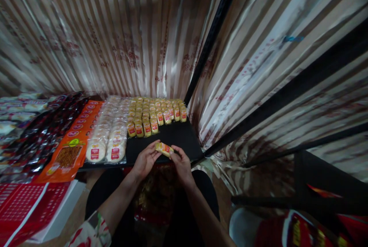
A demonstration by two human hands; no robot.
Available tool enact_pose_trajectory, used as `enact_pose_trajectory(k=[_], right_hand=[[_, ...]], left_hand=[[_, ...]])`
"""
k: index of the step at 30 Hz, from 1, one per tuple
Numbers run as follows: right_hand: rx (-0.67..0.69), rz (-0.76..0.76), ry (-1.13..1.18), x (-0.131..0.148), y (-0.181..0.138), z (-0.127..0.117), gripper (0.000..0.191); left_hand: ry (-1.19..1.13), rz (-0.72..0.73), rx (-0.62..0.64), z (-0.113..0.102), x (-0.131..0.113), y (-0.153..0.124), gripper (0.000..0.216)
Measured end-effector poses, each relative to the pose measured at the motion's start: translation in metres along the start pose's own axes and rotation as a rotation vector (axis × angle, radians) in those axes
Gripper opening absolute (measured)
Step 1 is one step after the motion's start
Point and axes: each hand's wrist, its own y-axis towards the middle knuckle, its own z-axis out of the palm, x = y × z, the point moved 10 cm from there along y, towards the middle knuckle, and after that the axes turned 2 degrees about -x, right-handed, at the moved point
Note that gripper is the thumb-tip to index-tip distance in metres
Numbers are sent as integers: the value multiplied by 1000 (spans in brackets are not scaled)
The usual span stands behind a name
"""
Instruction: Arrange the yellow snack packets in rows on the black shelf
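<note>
A small yellow packaged snack cake with a red and white label is held level between my two hands, over the front edge of the black shelf. The fingers of my left hand close on its left end. My right hand pinches the right end between thumb and fingers. Just beyond stand rows of matching yellow snack cakes, labels facing me. To their left, clear packs of round pale crackers lie in two overlapping columns.
An orange snack bag and dark shiny packets lie further left. A red plastic basket is at the lower left. Black shelf posts rise before striped sheeting. Red packages sit at the lower right.
</note>
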Motion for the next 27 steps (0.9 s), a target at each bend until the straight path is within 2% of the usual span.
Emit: enact_pose_trajectory(k=[5,11,16,21,23,27], right_hand=[[-79,-129,-93,4,7,-4,42],[-130,-343,-381,16,14,-5,30],[-111,-522,-636,40,21,3,35],[43,-480,-533,37,48,19,32],[48,-461,-516,34,63,22,29],[-24,-414,-440,28,92,23,28]], left_hand=[[56,76,-59,1,-5,10,28],[326,175,-191,5,-17,22,39],[570,257,-243,13,-27,38,29],[690,336,-192,23,-29,59,27],[814,443,-200,27,-37,61,29],[1217,763,-266,42,-54,47,33]])
